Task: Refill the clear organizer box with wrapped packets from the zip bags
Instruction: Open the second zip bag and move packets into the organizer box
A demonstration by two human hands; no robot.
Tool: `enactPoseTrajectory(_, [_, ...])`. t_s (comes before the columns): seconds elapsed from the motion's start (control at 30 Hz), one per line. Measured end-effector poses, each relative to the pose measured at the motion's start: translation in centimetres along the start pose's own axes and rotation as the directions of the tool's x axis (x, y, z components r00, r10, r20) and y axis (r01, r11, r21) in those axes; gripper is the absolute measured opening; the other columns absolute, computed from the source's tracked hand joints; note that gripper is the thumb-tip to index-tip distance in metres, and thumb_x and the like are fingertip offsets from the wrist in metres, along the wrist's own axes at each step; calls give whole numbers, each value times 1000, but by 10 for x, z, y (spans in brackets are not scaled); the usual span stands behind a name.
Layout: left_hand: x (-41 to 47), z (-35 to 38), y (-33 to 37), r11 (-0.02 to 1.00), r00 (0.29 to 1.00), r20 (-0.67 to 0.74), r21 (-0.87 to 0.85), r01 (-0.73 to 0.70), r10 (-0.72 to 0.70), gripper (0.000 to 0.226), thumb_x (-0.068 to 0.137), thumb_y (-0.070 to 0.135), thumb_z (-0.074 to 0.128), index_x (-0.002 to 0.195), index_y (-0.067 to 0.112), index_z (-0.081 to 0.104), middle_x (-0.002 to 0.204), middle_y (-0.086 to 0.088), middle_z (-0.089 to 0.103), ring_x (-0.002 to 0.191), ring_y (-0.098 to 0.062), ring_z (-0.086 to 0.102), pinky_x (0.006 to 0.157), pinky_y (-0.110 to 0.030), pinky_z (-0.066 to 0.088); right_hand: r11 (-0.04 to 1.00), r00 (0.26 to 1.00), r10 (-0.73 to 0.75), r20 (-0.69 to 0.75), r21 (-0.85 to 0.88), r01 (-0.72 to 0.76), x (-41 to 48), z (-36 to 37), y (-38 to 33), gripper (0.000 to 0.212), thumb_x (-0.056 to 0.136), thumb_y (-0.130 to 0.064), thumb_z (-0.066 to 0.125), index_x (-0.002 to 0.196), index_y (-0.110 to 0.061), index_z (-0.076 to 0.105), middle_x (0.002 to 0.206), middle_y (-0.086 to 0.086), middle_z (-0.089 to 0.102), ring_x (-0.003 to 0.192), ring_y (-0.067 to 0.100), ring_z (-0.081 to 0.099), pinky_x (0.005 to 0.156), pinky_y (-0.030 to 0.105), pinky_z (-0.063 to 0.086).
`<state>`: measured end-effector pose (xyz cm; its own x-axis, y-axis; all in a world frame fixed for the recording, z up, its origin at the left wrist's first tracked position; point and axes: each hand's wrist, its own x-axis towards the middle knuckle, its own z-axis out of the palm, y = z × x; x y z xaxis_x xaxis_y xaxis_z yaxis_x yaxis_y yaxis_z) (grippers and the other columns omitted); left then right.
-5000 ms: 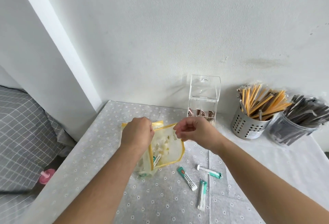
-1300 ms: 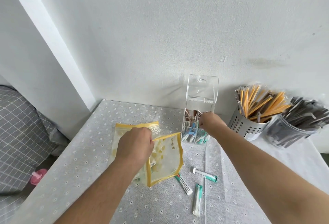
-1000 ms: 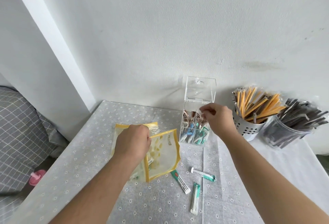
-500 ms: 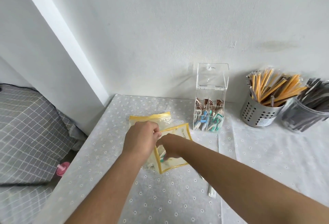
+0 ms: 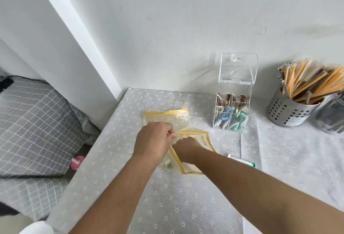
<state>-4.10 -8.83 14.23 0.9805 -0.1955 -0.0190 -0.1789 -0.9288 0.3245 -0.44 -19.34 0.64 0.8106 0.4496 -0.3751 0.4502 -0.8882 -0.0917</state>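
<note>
The left hand (image 5: pixel 154 141) is closed in a pinch on the yellow rim of the near zip bag (image 5: pixel 202 139), lifting that edge so the mouth gapes. This looks like a deliberate hold: with the rim propped up, the other hand can go in without the plastic folding shut. The right hand (image 5: pixel 183 147) is sunk into that opening, and its fingers are hidden by the bag and the left hand, so I cannot tell whether it is open or already closed on a packet. My guess is that it is feeling for the next few wrapped packets.

A second zip bag (image 5: pixel 166 117) lies flat just beyond the left hand, partly under the first. The clear organizer box (image 5: pixel 232 111) stands beyond the right hand and a little to its right, lid tipped up against the wall, probably left so for drop-ins. Its compartments hold brown, blue and teal packets but are far from full. One loose teal packet (image 5: pixel 242 160) lies just right of the right forearm.

Everything sits on a pale grey tablecloth (image 5: pixel 186 205) printed with small flowers, pushed into a white wall corner. Far right of the hands stands a perforated metal cup (image 5: pixel 286 111) of orange-wrapped sticks, and left of the left arm, below table level, grey checked bedding (image 5: pixel 33 122).
</note>
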Motion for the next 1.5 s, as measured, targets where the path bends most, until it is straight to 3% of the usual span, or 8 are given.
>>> enactPoseTrajectory(0.33, [2,1,2,1000,1000,-4,6,23,-23,13,89,29,64,89,20,73,87,-1,73,80,-21,66,71,-32,54,883,990,31,139,461,-92,-1,-18,4,37,82,-15,69,117,-7,64,121,10,64,94,18,53,77,23,40])
enactPoseTrajectory(0.5, [3,2,1,999,1000,-4,25,21,-21,14,89,29,63,89,19,73,85,0,73,79,-21,66,70,-31,53,877,990,71,123,464,-121,-1,-17,1,6,84,-7,64,82,-10,70,73,-3,61,70,12,46,50,15,28])
enactPoseTrajectory(0.6, [4,2,2,999,1000,4,37,14,-15,14,90,29,63,89,18,72,83,-1,73,77,-22,66,68,-30,51,848,989,108,106,510,-147,-5,-21,0,37,84,-5,62,56,-21,45,61,-9,43,55,4,36,47,15,26])
enactPoseTrajectory(0.77, [12,2,8,998,1000,10,57,20,-21,15,90,26,62,84,15,70,84,-2,71,78,-22,64,63,-27,45,828,991,121,59,545,-133,-23,-36,9,15,88,-9,60,98,-3,70,97,14,73,79,20,62,57,19,42])
enactPoseTrajectory(1.03, [24,2,28,984,998,64,176,12,-24,16,91,19,60,85,7,70,86,-8,71,79,-27,66,64,-29,48,627,964,235,-126,778,-51,-95,-65,55,7,83,-3,62,82,-6,68,74,11,71,59,14,64,69,32,58])
enactPoseTrajectory(1.23, [31,10,40,980,997,74,196,20,-35,11,88,15,60,84,8,68,84,-8,70,79,-27,67,69,-34,56,219,755,631,-179,974,47,-153,-78,142,9,83,1,66,78,-6,65,70,13,67,56,14,66,62,24,59])
enactPoseTrajectory(1.33, [30,14,41,984,996,80,175,24,-39,12,87,17,60,83,9,67,85,-7,70,80,-28,67,71,-35,57,305,529,824,-204,946,-110,-148,-75,173,4,85,-5,64,87,-5,68,75,11,70,60,17,65,56,28,54])
enactPoseTrajectory(1.5, [28,18,39,983,996,87,185,12,-28,14,88,16,57,85,9,68,88,-8,70,84,-28,66,73,-35,56,491,494,828,-265,767,-412,-108,-68,182,10,87,-5,53,85,-5,63,80,12,63,67,27,60,58,28,47])
